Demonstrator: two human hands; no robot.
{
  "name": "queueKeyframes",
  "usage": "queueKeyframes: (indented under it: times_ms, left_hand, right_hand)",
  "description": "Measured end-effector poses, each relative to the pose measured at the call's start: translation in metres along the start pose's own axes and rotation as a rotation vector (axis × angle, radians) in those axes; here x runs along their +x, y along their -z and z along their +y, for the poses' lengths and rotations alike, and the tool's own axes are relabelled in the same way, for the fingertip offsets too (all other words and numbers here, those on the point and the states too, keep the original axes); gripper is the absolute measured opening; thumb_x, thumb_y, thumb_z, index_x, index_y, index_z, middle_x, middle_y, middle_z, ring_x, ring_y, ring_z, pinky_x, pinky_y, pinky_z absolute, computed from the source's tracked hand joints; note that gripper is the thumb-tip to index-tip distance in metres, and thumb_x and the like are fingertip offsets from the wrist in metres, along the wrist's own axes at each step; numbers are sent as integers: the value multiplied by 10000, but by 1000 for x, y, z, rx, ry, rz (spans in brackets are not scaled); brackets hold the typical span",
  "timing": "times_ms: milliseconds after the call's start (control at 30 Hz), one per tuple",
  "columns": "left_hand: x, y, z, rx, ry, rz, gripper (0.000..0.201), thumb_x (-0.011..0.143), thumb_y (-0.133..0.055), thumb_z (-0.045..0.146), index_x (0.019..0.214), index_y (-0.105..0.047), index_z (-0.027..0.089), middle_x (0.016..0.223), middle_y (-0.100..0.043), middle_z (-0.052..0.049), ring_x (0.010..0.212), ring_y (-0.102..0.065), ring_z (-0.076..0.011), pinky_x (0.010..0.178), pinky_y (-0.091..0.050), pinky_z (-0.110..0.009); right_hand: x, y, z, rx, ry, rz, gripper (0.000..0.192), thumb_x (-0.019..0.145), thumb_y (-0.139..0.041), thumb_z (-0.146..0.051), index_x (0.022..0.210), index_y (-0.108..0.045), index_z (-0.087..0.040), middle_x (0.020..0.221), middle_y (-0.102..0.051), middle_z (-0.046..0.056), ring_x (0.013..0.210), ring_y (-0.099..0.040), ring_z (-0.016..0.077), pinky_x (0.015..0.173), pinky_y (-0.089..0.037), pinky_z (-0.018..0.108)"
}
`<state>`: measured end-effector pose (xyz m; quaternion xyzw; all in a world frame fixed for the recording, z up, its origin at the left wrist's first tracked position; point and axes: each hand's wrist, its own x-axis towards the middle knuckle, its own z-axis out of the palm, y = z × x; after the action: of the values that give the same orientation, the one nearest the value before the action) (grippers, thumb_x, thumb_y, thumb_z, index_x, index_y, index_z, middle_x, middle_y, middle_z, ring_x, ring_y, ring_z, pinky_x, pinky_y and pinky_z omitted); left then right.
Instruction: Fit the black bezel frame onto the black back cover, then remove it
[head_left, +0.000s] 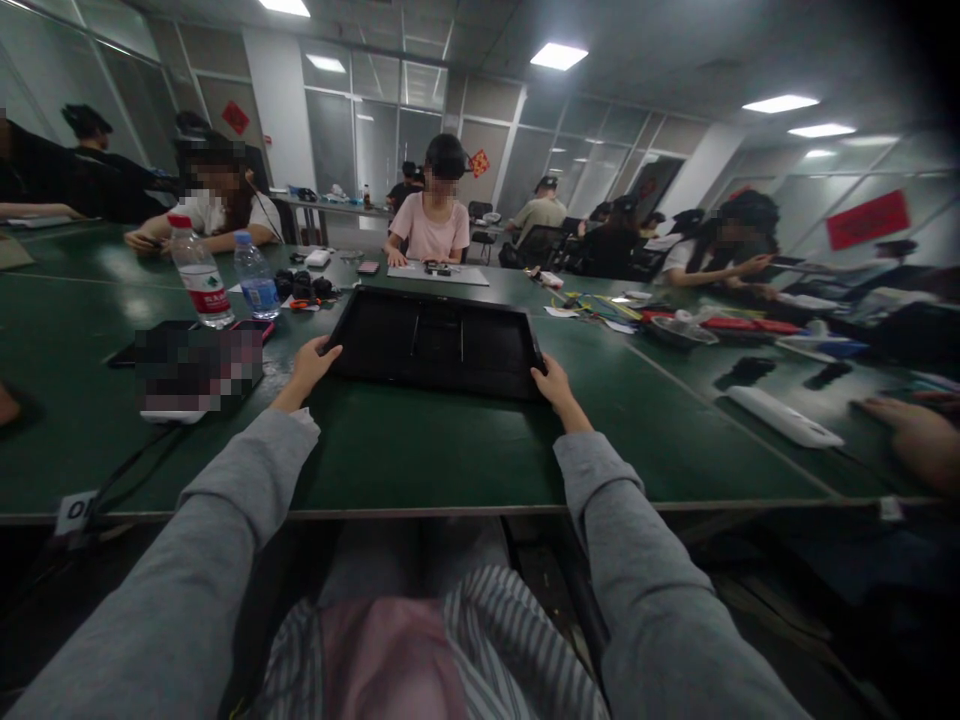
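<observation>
A wide black tray with a raised rim lies in front of me on the green table. Thin bars mark a rectangle in its middle; I cannot tell whether they are folded legs. My left hand grips its left edge, with the thumb over the rim. At the opposite end, my right hand is closed around the right edge near the front corner. The fingers under the tray are partly hidden.
Left of the tray stand a red-capped bottle and a blue-capped bottle, behind a blurred-out item. On the right are a white power strip, cables and another person's hand. A person in pink sits opposite.
</observation>
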<state>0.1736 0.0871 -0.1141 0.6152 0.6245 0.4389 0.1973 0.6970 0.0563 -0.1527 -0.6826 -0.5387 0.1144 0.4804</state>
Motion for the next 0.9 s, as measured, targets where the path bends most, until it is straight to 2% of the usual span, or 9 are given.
queueKeyframes:
  times_ms: [133, 267, 400, 500, 633, 767, 900]
  left_hand:
    - [0, 3, -8, 167, 67, 33, 444, 910, -679, 478, 1194, -773, 150, 1165, -778, -173, 1214, -681, -367, 1045, -508, -434]
    - [5, 2, -20, 322, 48, 33, 469, 943, -590, 539, 1079, -804, 144, 1158, -777, -215, 1179, -692, -389, 1009, -499, -441]
    - [12, 3, -29, 280, 40, 35, 436, 936, -583, 512, 1095, -807, 174, 1172, -791, -179, 1152, -708, -340, 977, -508, -395]
    - [16, 7, -33, 225, 59, 13, 409, 912, -611, 469, 1105, -812, 169, 1184, -795, -163, 1142, -719, -324, 974, -513, -377]
    - [16, 8, -36, 175, 64, -28, 443, 900, -643, 482, 1145, -809, 152, 1215, -786, -167, 1162, -718, -331, 988, -514, -378]
    - [16, 3, -36, 139, 50, -46, 474, 926, -621, 509, 1172, -803, 147, 1218, -785, -168, 1156, -719, -326, 998, -513, -382]
    - [17, -1, -34, 70, 55, 42, 473, 953, -584, 414, 1292, -745, 127, 1313, -749, -177, 1207, -699, -294, 1039, -503, -369]
  right_hand:
    - [2, 1, 2, 2, -6, -15, 585, 828, -675, -296, 1389, -645, -135, 1405, -672, 191, 1336, -626, 318, 1222, -412, 531]
    - [3, 3, 1, 128, -49, -27, 595, 812, -743, -382, 1366, -659, -181, 1203, -755, 141, 1174, -704, 306, 1121, -510, 561]
    - [3, 16, -1, 341, -211, -166, 620, 813, -780, -431, 1381, -655, -214, 1004, -791, 89, 960, -762, 280, 943, -625, 517]
    - [2, 25, -6, 432, -306, -182, 703, 814, -791, -423, 1458, -610, -205, 1049, -800, 98, 950, -772, 279, 921, -636, 498]
    - [0, 25, -12, 415, -214, -218, 681, 793, -797, -433, 1432, -644, -255, 1163, -792, 74, 1035, -760, 274, 969, -624, 494]
    - [2, 22, -11, 384, -123, -149, 722, 713, -837, -449, 1384, -685, -230, 1153, -788, 84, 1089, -738, 301, 1040, -577, 542]
    - [8, 26, -3, 383, -138, -76, 732, 689, -828, -442, 1373, -687, -221, 1143, -785, 86, 1091, -732, 306, 1043, -568, 556]
